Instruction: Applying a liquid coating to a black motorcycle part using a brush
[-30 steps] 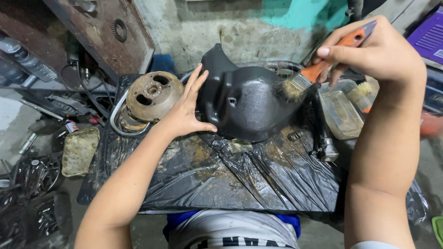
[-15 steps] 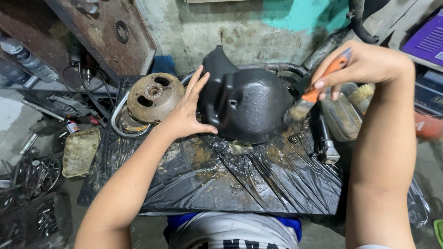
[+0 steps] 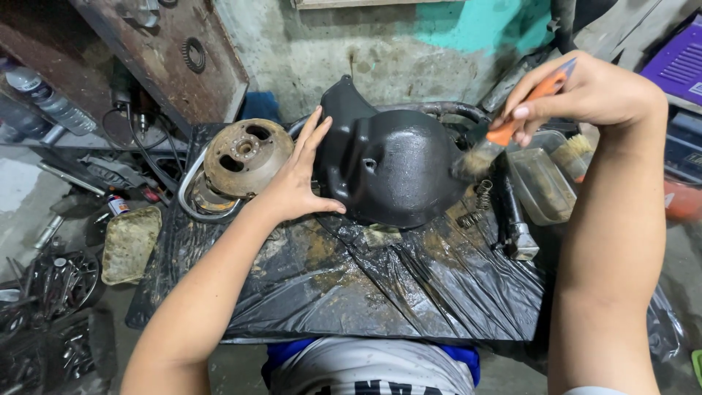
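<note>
A black domed engine cover rests on a black plastic sheet spread over the work surface. My left hand lies flat against the cover's left side, fingers spread. My right hand grips an orange-handled paintbrush, whose dirty bristles touch the cover's right edge. A rusty round flywheel lies just left of my left hand.
A clear plastic tub with a second brush stands at right, next to a coil spring and a metal tool. A dirty rectangular tray and scattered tools lie at left. A rusty metal plate leans behind.
My right hand has moved the brush down and along the cover's right side, from its upper right to its right edge. My left hand has stayed pressed on the cover.
</note>
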